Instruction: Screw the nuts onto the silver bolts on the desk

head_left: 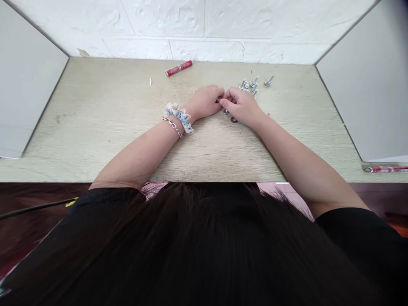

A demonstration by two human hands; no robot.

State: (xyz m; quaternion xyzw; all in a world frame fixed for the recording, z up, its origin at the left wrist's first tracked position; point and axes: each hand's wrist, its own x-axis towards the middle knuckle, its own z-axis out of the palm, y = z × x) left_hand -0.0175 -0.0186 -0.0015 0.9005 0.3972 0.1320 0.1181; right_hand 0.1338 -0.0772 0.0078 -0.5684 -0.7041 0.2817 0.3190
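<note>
Here, pale wood-grain tabletop (204, 157), white brick-patterned wall (236, 19) behind, hands (207, 101) pinching a small dark piece (218, 100)

Indoors, at a desk nook, home or office, no telling which! Wood-grain tabletop (207, 157) across the middle, white brick-patterned wall (159, 21) along the top, a pale panel (28, 76) boxing in the upper left, another pale panel (372, 76) the upper right.
</note>
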